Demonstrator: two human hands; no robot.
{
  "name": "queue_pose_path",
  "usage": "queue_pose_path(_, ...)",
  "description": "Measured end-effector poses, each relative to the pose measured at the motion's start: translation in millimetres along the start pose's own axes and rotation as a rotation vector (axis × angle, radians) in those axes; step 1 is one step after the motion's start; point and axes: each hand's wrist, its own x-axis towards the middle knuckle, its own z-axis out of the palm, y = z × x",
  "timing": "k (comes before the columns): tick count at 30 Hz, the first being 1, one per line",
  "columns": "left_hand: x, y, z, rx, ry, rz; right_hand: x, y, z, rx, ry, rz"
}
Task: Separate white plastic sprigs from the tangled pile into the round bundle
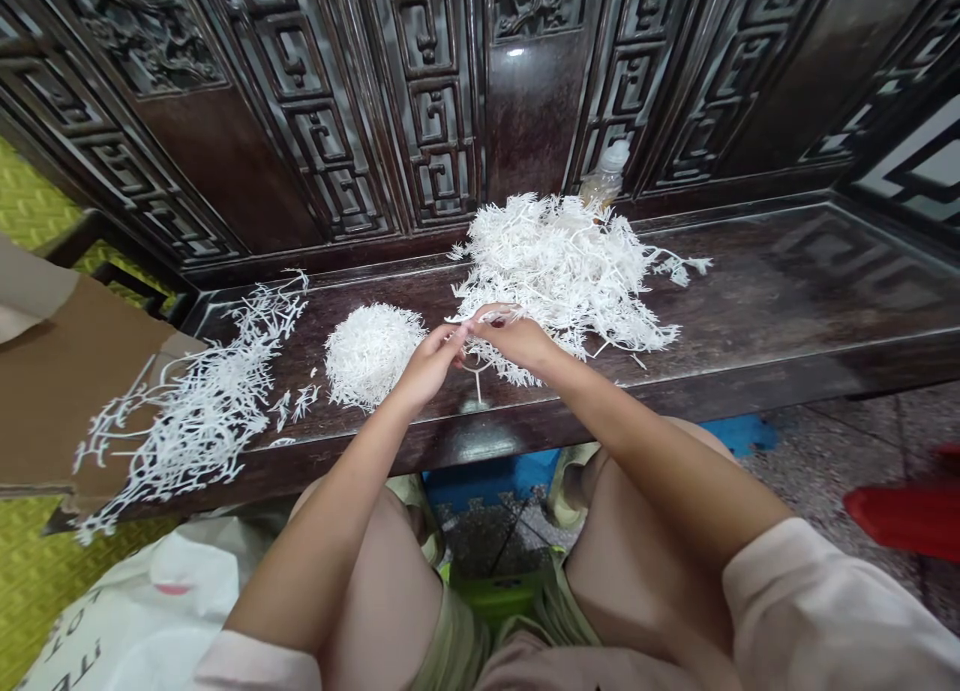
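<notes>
My left hand point(436, 359) and my right hand point(511, 337) meet over the front of the dark wooden bench, fingers pinched together. Between them is a thin white branched plastic piece point(478, 379), its stem hanging below the fingertips; the fingers hide most of it. Just behind and right of my right hand rises a large heap of white branched pieces with feathery tips point(559, 261). Close to the left hand sits a rounded pile of small white pieces point(373, 356). Farther left, bare-looking white branching stems point(214, 411) lie tangled, spilling over the bench edge.
A clear bottle with a white cap point(606, 174) stands behind the large heap, against the carved wooden backrest point(534, 111). A cardboard box point(82, 371) is at the left end. Below are a white printed bag point(161, 591) and a red object point(907, 521).
</notes>
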Motion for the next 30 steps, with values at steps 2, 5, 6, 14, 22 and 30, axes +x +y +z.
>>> queue_pose_path(2, 1.3, -1.4, -0.6, 0.015, 0.021, 0.02, -0.9, -1.5, 1.8, 0.024, 0.006, 0.005)
queue_pose_path(5, 2.8, -3.7, -0.1, 0.038, 0.038, 0.059, -1.0, -2.6, 2.9, 0.04, 0.031, 0.034)
queue_pose_path(6, 3.0, -4.1, 0.3, 0.04, 0.049, 0.068, -1.1, -2.9, 2.9, 0.041, 0.043, 0.05)
queue_pose_path(14, 2.1, -1.5, -1.9, 0.075, 0.072, 0.164, -2.4, -1.0, 1.3, 0.077, 0.039, 0.122)
queue_pose_path(22, 0.8, 1.3, -2.8, -0.043, 0.027, 0.131, 0.1, 4.2, 2.3, 0.182, 0.03, 0.096)
queue_pose_path(30, -1.6, 5.4, -3.6, -0.046, 0.03, 0.099, -2.2, -0.6, 0.7, 0.205, 0.04, 0.134)
